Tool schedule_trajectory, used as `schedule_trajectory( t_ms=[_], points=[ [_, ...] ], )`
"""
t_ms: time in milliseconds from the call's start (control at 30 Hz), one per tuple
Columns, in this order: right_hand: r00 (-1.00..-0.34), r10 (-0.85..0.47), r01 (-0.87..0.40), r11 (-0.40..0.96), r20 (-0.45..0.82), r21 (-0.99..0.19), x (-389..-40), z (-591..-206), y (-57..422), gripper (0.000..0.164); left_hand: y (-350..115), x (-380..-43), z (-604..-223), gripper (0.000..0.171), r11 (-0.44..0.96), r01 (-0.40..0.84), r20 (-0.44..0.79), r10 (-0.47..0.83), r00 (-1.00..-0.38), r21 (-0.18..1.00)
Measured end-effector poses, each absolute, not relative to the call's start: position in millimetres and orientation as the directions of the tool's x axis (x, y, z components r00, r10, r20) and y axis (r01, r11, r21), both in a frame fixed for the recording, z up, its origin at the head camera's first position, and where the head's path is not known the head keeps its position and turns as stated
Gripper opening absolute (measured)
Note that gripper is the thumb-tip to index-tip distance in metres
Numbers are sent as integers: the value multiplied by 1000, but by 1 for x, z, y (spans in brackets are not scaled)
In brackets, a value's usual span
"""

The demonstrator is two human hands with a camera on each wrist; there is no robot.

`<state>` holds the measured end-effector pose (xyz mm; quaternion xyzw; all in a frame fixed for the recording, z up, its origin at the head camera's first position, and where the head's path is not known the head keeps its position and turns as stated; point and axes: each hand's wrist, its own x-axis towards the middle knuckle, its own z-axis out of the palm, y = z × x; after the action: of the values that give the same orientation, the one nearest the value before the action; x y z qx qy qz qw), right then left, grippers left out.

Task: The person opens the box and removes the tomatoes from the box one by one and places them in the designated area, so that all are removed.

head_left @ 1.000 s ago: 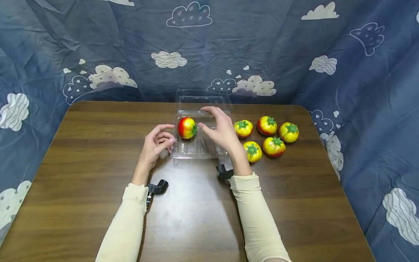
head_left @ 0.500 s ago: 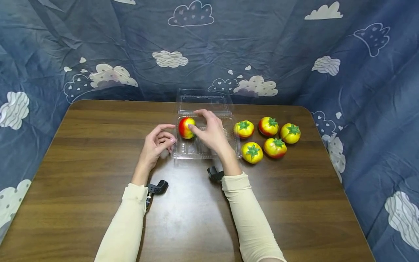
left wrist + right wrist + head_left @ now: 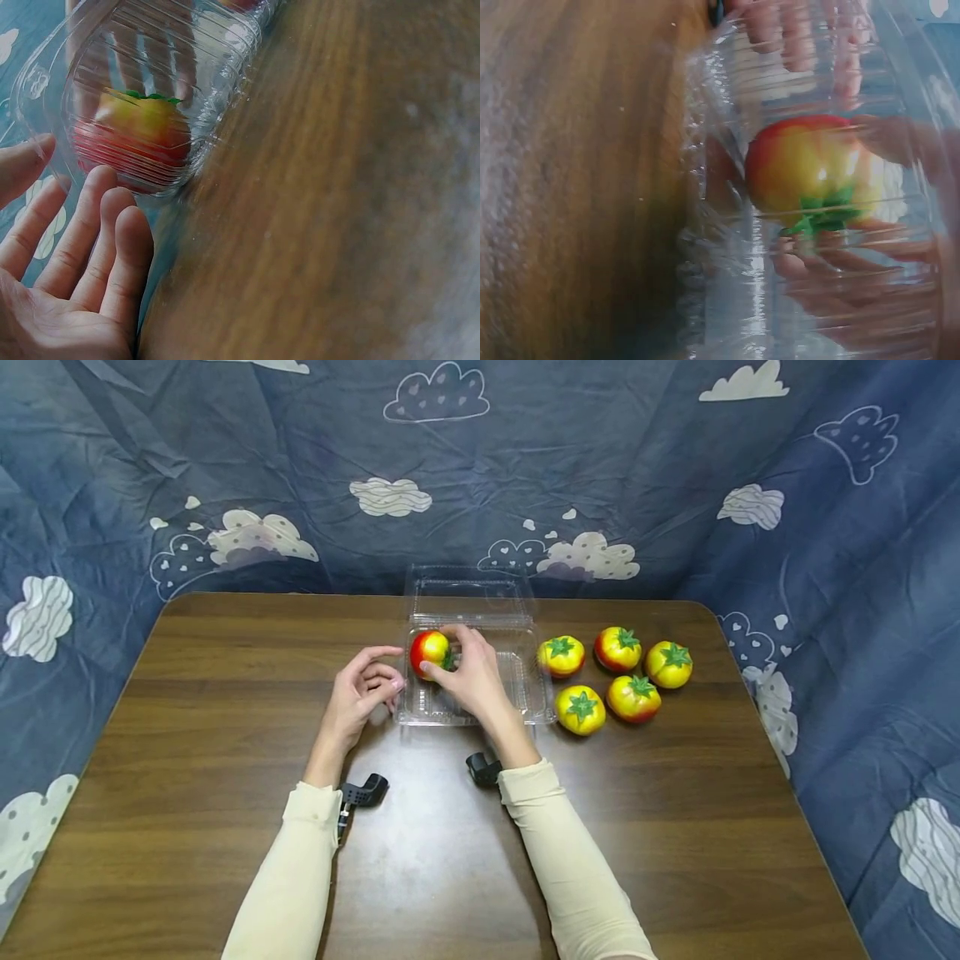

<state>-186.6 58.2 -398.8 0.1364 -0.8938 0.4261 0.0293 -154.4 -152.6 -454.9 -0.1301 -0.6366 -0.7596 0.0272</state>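
Observation:
A red-and-yellow toy tomato with a green leafy top sits in the left part of a clear plastic clamshell box. My right hand reaches into the box and holds this tomato between thumb and fingers. Through the clear wall, the right wrist view shows the tomato with fingers at its leafy end. Beside the box's left wall is my left hand, fingers loosely bent and holding nothing. Its fingertips are close to the wall in the left wrist view; whether they touch it, I cannot tell.
The box's clear lid is raised at the back. Several more toy tomatoes stand on the brown wooden table right of the box. A blue cloud-patterned cloth hangs behind the table.
My right hand has moved left across the box, from apart from the tomato to holding it. The tomato has tilted slightly. My left hand has stayed in place.

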Motion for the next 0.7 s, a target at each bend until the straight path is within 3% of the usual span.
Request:
schedule_trajectory(
  t_ms=[433, 700],
  points=[
    [-968, -219, -232, 618, 120, -751, -187, -403, 60, 61, -153, -155, -455, 45, -149, 232, 255, 160, -954, 961],
    [-960, -218, -276, 619, 177, -735, -186, -396, 65, 57, -152, -155, -455, 45, -172, 234, 259, 136, -956, 957]
  ],
)
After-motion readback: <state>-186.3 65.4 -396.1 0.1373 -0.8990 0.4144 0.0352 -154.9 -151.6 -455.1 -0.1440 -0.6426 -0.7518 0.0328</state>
